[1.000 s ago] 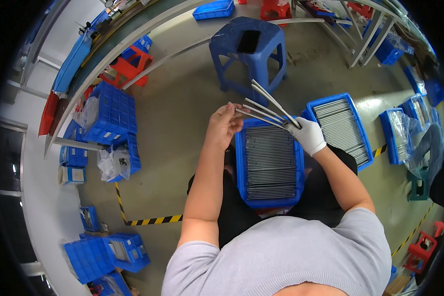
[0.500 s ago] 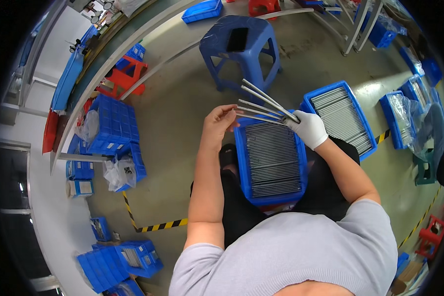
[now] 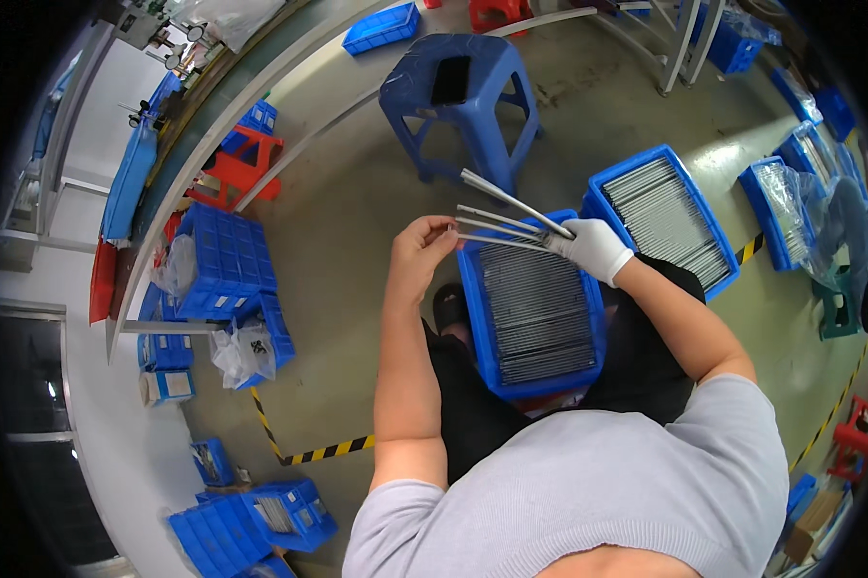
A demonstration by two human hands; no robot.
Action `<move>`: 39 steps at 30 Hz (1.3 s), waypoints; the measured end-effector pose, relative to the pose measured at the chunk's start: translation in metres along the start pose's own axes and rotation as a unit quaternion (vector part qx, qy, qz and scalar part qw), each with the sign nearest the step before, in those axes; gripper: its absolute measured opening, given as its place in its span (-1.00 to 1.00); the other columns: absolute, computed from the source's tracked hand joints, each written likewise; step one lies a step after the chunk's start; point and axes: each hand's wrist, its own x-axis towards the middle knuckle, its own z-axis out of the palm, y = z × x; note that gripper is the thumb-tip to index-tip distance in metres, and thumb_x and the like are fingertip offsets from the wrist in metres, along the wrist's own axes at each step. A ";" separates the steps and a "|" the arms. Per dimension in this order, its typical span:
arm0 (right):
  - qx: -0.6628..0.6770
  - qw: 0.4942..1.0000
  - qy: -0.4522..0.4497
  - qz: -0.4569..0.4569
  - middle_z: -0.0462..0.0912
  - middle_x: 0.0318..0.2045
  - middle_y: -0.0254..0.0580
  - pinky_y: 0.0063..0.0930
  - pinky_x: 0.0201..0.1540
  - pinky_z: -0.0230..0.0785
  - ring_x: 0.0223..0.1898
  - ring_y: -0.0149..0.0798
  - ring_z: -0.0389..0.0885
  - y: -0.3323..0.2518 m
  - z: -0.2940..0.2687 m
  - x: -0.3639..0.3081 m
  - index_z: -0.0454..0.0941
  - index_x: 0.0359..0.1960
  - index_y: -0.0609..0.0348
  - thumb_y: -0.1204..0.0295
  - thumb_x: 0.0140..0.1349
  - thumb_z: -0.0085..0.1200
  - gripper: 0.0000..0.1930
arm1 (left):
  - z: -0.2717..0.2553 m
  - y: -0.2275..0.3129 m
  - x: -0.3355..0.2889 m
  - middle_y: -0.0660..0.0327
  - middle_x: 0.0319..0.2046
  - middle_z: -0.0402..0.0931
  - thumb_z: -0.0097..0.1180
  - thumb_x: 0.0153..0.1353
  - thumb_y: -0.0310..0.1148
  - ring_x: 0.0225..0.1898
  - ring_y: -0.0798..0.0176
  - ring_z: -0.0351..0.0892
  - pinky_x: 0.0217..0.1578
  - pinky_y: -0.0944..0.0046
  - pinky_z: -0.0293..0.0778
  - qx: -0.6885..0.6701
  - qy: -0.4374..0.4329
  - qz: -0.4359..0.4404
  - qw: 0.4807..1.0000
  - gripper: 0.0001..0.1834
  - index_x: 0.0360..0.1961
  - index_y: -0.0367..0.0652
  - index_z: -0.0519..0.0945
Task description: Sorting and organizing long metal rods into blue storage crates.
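Note:
My right hand (image 3: 598, 250), in a white glove, is closed around a fanned bunch of several thin metal rods (image 3: 511, 197) that point up and to the left. Bare and with fingers pinched, my left hand (image 3: 420, 255) is at the far end of the lowest rod in the bunch. Its fingertips partly cover that rod end. Below the rods, a blue crate (image 3: 485, 361) full of neatly laid rods (image 3: 538, 313) is between my knees. A second blue crate (image 3: 726, 282) of rods stands to its right, beside my gloved hand.
A blue plastic stool (image 3: 477, 106) with a dark phone-like slab (image 3: 450, 81) on it stands ahead. Stacked blue crates (image 3: 227, 260) and a red stool (image 3: 246, 169) are at the left under a workbench. More crates with plastic wrapping (image 3: 815, 226) line the right side.
My left fingertips have closed at the lowest rod's end. The fanned rods have drawn a little closer together in my right hand. The whole view has shifted slightly.

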 end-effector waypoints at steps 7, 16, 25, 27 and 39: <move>-0.132 0.976 0.147 -0.088 0.59 -0.60 -0.09 -0.26 -0.43 0.42 -0.51 -0.06 0.60 0.002 -0.002 -0.006 0.57 -0.42 0.15 0.05 0.17 0.11 -0.63 | -0.026 0.004 0.001 0.16 -0.38 0.61 0.09 0.27 -0.31 -0.31 0.32 0.57 -0.17 0.35 0.44 0.033 0.132 -0.044 0.990 -0.77 -0.20 -0.28 0.56; -0.138 0.983 0.096 -0.068 0.60 -0.58 -0.09 -0.25 -0.40 0.43 -0.48 -0.06 0.61 -0.011 0.002 -0.005 0.59 -0.39 0.10 0.00 0.19 0.05 -0.60 | -0.001 -0.006 0.004 0.16 -0.24 0.59 0.14 0.23 -0.39 -0.16 0.31 0.57 -0.03 0.35 0.38 -0.052 0.028 -0.014 0.998 -0.77 -0.16 -0.32 0.52; -0.187 0.956 0.189 -0.126 0.59 -0.62 -0.16 -0.28 -0.42 0.44 -0.51 -0.10 0.61 -0.012 -0.003 -0.011 0.59 -0.44 0.10 0.02 0.10 0.14 -0.63 | 0.001 -0.009 0.005 0.09 -0.23 0.60 0.16 0.17 -0.52 -0.17 0.27 0.59 -0.03 0.31 0.43 -0.050 0.009 -0.007 0.999 -0.77 -0.15 -0.35 0.50; -0.148 0.977 0.125 -0.084 0.58 -0.63 -0.16 -0.28 -0.42 0.44 -0.51 -0.10 0.61 -0.012 -0.004 -0.010 0.59 -0.45 0.11 0.01 0.12 0.13 -0.62 | 0.005 -0.006 0.004 0.08 -0.23 0.60 0.16 0.16 -0.55 -0.17 0.27 0.59 -0.03 0.31 0.44 -0.079 -0.002 -0.016 0.997 -0.77 -0.15 -0.36 0.50; -0.188 0.953 0.194 -0.137 0.55 -0.68 -0.17 -0.27 -0.48 0.42 -0.57 -0.11 0.58 -0.007 0.002 -0.008 0.55 -0.48 0.07 0.02 0.15 0.10 -0.64 | 0.011 -0.006 0.004 0.14 -0.28 0.60 0.19 0.17 -0.48 -0.25 0.30 0.61 -0.09 0.36 0.45 -0.050 0.028 -0.052 0.997 -0.80 -0.21 -0.36 0.54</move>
